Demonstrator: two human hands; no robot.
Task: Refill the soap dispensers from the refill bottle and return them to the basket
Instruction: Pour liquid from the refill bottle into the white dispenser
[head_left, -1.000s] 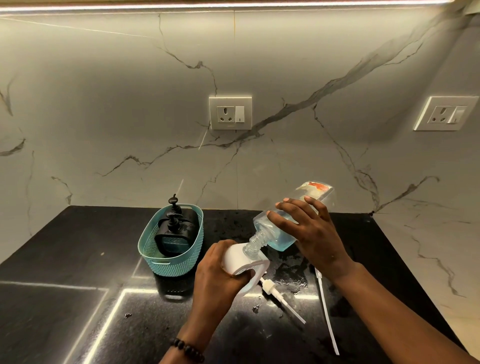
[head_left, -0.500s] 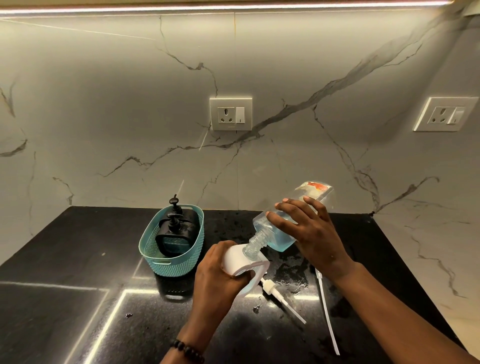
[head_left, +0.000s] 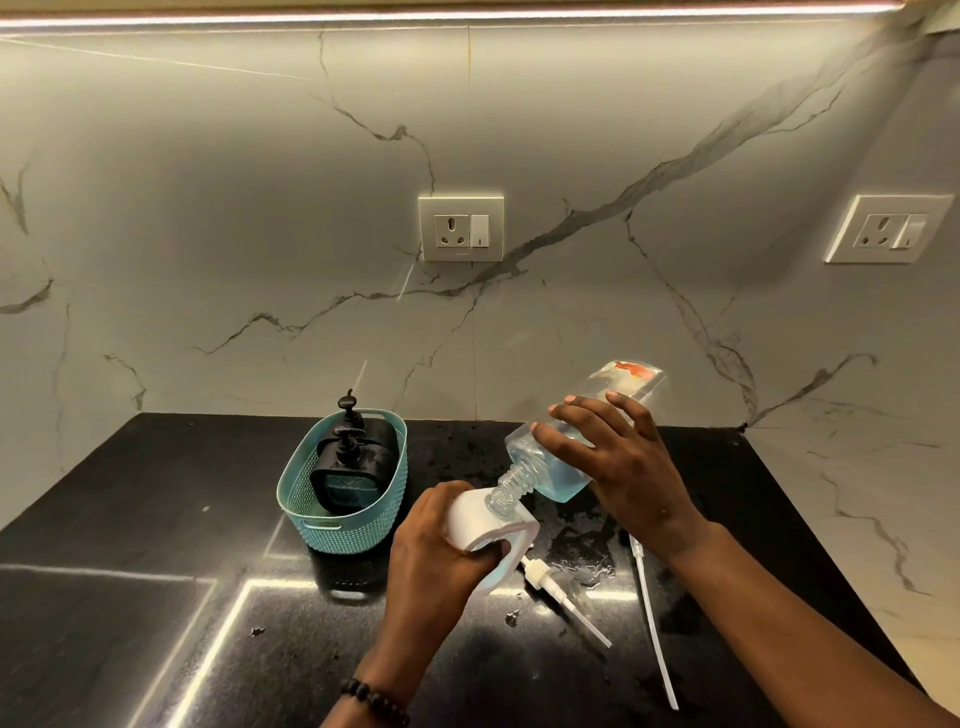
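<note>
Both forearms bare, no sleeves in view — black beaded bracelet (head_left: 375, 701) on left wrist, nothing on rt.

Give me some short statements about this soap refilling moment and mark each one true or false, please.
1. The right hand tilts the refill bottle neck-down into the white dispenser. True.
2. The left hand is empty. False: it grips the white dispenser.
3. Two black dispensers stand in the teal basket. True.
4. The basket lies to the right of both hands. False: it is to their left.
5. A white pump with its tube lies on the black counter. True.
</note>
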